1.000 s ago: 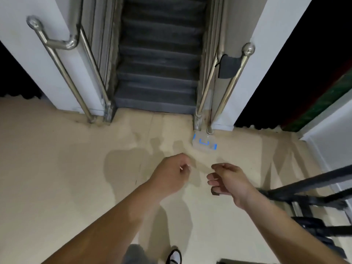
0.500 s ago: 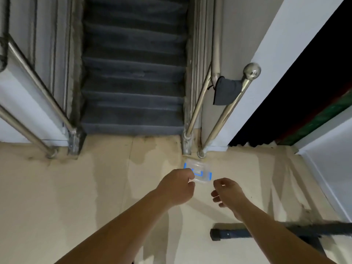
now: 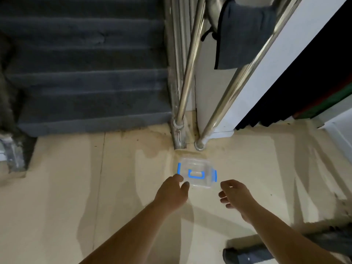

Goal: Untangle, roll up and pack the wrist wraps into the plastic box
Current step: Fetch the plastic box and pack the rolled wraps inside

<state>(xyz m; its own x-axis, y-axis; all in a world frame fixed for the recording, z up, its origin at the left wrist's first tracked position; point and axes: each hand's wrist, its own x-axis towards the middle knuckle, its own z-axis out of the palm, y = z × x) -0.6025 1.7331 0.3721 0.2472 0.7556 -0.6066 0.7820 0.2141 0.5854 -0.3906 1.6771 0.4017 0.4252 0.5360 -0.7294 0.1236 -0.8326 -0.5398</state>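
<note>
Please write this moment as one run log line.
phase: reaching | left hand: empty, beside plastic box | right hand: empty, open | box: on floor, lid on

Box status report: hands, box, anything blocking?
Left hand and right hand both empty, flanking box. Box on floor, lid on. Nothing in the way.

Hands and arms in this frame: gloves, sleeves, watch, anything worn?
Nothing worn that shows. The left hand and right hand are bare, with no gloves, and no rings are visible on the fingers. Both forearms are uncovered to the frame edge: no sleeves, watch, bands, wrist wraps or markings in view.
</note>
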